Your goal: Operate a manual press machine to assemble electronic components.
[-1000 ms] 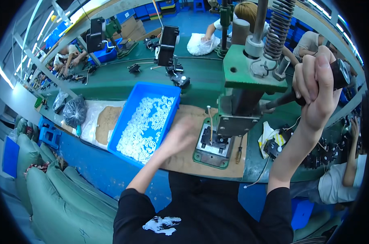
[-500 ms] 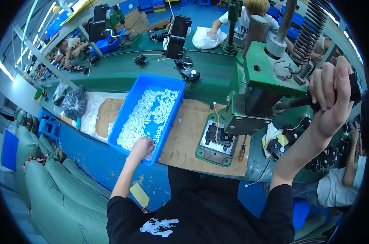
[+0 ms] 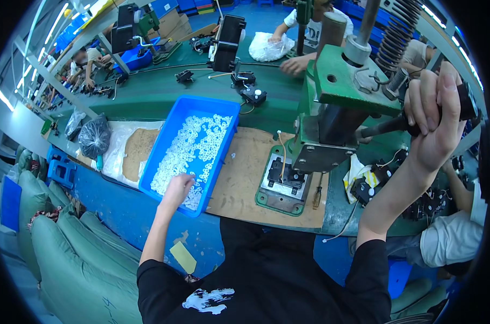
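Observation:
My left hand (image 3: 178, 190) is over the near end of a blue tray (image 3: 221, 156), its fingers pinched together. What they hold, if anything, is hidden. Small white ring-shaped plastic pieces (image 3: 193, 143) cover much of the tray's bottom. Up on the right, my right hand (image 3: 435, 110) is wrapped round the black lever handle (image 3: 467, 102) of a green bench press (image 3: 336, 81). Below the press head, a black part with a thin wire (image 3: 294, 175) sits on a metal plate fixed to a green base (image 3: 280, 203).
A screwdriver (image 3: 317, 195) lies right of the base on brown board (image 3: 228, 186). Black wired parts (image 3: 382, 173) and a yellow-white cloth (image 3: 355, 171) lie farther right. Across the green belt (image 3: 201, 100), a person's hand (image 3: 296, 65) reaches in near a white bag (image 3: 269, 47).
My left hand has shifted slightly away from the tray's near right corner. My right hand keeps its hold on the lever. A co-worker's hand has come into view beside the press.

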Demonstrator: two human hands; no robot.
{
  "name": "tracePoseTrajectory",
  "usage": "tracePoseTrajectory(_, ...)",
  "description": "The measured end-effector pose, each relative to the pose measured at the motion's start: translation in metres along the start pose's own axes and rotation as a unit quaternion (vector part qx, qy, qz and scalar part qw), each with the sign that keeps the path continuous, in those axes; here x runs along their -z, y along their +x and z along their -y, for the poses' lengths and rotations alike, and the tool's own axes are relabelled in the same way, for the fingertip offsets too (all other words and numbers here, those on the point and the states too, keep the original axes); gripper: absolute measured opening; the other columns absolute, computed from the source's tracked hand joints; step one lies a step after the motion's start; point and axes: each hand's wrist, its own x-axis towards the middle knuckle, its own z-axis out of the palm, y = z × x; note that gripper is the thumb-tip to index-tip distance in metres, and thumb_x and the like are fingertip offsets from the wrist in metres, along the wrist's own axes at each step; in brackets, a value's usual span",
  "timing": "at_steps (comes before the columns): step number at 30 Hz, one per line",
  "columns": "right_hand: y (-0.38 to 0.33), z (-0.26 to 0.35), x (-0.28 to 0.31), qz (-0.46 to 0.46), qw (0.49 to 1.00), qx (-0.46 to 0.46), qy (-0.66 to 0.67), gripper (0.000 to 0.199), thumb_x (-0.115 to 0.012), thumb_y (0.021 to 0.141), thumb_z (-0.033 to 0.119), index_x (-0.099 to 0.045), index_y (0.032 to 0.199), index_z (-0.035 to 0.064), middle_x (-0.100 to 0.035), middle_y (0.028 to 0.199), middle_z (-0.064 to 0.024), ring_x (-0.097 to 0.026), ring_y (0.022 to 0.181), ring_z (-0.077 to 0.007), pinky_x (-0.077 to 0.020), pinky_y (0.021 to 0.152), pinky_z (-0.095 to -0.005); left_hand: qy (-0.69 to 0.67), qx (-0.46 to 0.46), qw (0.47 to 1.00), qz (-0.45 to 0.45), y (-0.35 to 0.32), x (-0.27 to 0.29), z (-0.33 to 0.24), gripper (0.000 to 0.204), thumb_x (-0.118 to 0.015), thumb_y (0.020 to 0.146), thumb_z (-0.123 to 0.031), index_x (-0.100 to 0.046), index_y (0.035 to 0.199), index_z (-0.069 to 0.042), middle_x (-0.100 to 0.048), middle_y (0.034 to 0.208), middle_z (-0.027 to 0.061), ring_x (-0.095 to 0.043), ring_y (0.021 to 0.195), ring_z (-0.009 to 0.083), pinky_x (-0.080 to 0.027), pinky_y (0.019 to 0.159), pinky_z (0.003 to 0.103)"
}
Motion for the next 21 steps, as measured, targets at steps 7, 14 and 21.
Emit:
tracePoseTrajectory(7, 0.0, -0.003, 0.002, 0.0, 1.0, 0.017, 0.019, 0.027, -0.051, 0.103, 0.023, -0.053, 0.082, 0.0061, -0.035, 0.054, 0.0052, -0.031, 0.043, -0.0035, -0.0279, 0.042, -0.0231, -0.269, -0.007, 0.957, -0.107, 0.054, -0.003, -0.113, 0.02, -0.061, 0.094, -0.005, -0.066, 0.113, 0.002, -0.072, 0.092, 0.0169, -0.073, 0.087, 0.0271, -0.056, 0.074, 0.034)
tracePoseTrajectory(14, 0.001, -0.005, 0.005, 0.034, 0.998, 0.005, 0.055, 0.028, -0.045, 0.105, 0.023, -0.049, 0.08, 0.0102, -0.032, 0.054, 0.0058, -0.028, 0.044, -0.0036, -0.0283, 0.046, -0.0209, -0.286, -0.178, 0.942, -0.009, 0.108, -0.054, -0.202, 0.023, -0.059, 0.09, 0.004, -0.067, 0.111, 0.004, -0.069, 0.104, 0.0182, -0.07, 0.093, 0.0291, -0.055, 0.076, 0.035)
tracePoseTrajectory(21, 0.003, 0.003, -0.019, -0.029, 0.996, 0.079, -0.021, 0.029, -0.05, 0.103, 0.022, -0.047, 0.077, 0.0087, -0.031, 0.046, 0.0056, -0.026, 0.033, -0.0053, -0.025, 0.033, -0.022, -0.316, -0.044, 0.944, 0.079, 0.111, -0.06, -0.23, 0.016, -0.065, 0.086, 0.0, -0.067, 0.102, 0.003, -0.069, 0.104, 0.0188, -0.067, 0.092, 0.0301, -0.052, 0.081, 0.038)
